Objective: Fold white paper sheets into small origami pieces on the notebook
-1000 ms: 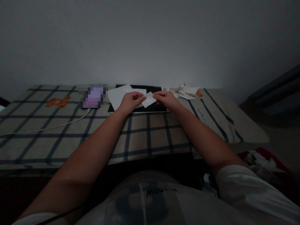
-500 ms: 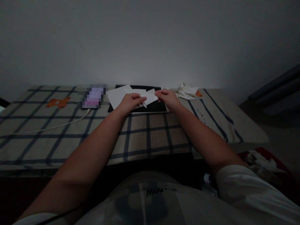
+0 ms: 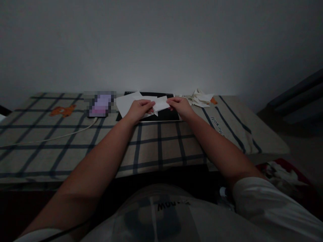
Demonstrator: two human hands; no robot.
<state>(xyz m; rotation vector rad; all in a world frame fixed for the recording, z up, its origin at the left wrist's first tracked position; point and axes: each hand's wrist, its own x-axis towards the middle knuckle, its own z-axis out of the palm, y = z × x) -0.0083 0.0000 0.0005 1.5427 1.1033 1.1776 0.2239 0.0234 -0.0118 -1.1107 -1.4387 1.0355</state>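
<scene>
- Cable [image 3: 50,137] runs white across the checked cloth [image 3: 161,148] at our far left, up toward a blurred, lit device [image 3: 100,103] near the wall. An orange bear patch [image 3: 63,110] shows on the cloth left of that device.
- Next comes a loose white sheet [image 3: 126,103], lying half on the cloth and half on the dark pad [image 3: 166,115] that sits against the wall at the middle of the bench.
- Our left hand [image 3: 138,109] is curled over the pad, thumb and fingers pinched on the left edge of a small paper [image 3: 160,103].
- That paper is white and already creased; it is held just above the pad, between both hands. A pointed flap hangs from its lower left, near the left thumb.
- Our right hand [image 3: 179,105] is closed on the paper's right edge, fingers on top. We cannot see the thumb.
- We judge that we are in the middle of a fold: the piece is gripped at both ends and not yet pressed flat.
- As we read it, the next move calls for matching the edges, laying the piece on the pad and running a finger along the crease. The light is dim, so alignment needs care.
- Scraps [image 3: 199,98] of pale paper lie heaped right of the pad, well clear of our hands.
- Printed lettering [image 3: 217,126] runs along the cloth's right side, too small to read.
- Beyond the bench edge, low at our right, lies a red and white bundle [image 3: 282,174] on the floor.
</scene>
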